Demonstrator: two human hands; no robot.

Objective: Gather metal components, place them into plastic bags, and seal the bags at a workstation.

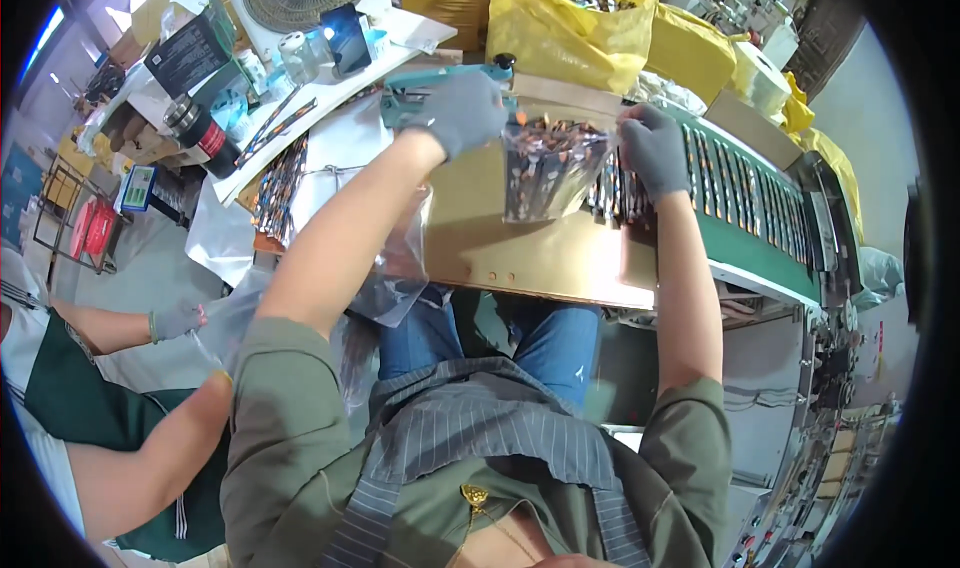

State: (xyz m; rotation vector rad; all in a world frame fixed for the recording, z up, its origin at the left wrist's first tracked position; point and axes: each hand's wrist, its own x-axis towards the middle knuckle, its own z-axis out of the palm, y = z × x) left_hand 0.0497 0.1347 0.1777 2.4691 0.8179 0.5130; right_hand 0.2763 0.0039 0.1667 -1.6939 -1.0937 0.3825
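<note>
golden tabletop (570,258) between clear bag (548,173) and near edge, right hand (655,150) pinching bag corner, left hand (462,116) curled, hold unclear

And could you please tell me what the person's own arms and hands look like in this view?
The left hand and right hand wear matching grey gloves that end around the wrists. Both forearms are bare, with no watch or bracelet visible. Olive-green sleeves cover the upper arms, ending near the elbows. No clear markings show on the gloves.

Gloved hands (463,118) flank filled clear bag (553,173) over tan tabletop (590,258).
</note>
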